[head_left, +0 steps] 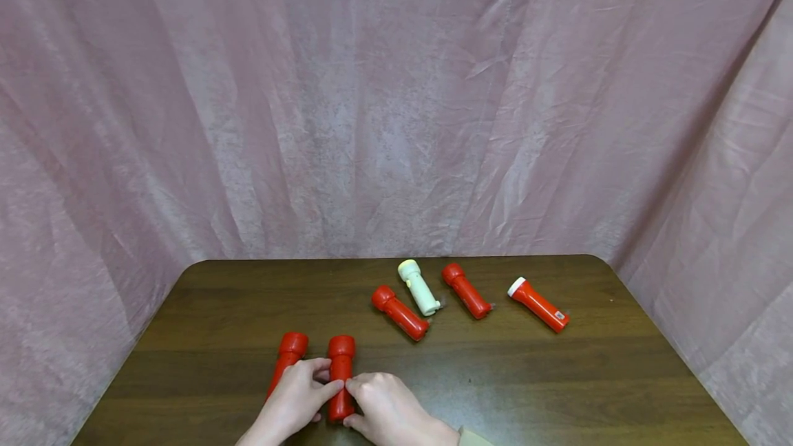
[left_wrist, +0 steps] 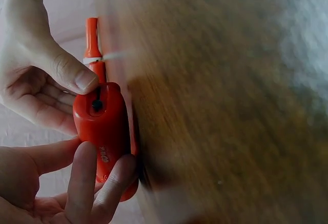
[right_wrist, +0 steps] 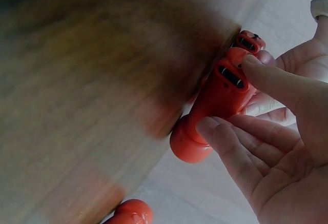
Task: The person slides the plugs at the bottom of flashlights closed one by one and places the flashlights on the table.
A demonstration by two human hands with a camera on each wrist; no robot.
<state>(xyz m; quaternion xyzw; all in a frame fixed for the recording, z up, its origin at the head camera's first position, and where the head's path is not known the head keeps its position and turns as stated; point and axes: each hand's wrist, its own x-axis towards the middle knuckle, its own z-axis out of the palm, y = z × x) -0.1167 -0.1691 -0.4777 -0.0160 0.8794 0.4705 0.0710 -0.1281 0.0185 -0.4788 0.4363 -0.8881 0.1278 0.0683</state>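
Observation:
A red flashlight lies near the front of the brown table, head end pointing away. My left hand pinches it from the left, thumb on top. From the right, my right hand grips the same flashlight with thumb and fingertips near its rear half. In the left wrist view its red body shows a small dark knob beside a thumb. The right wrist view shows a dark slot on the barrel, with fingers on both sides. Another red flashlight lies just left, partly hidden behind my left hand.
Farther back on the table lie a red flashlight, a pale green one, another red one and a red one with a white head. A pink curtain hangs behind the table.

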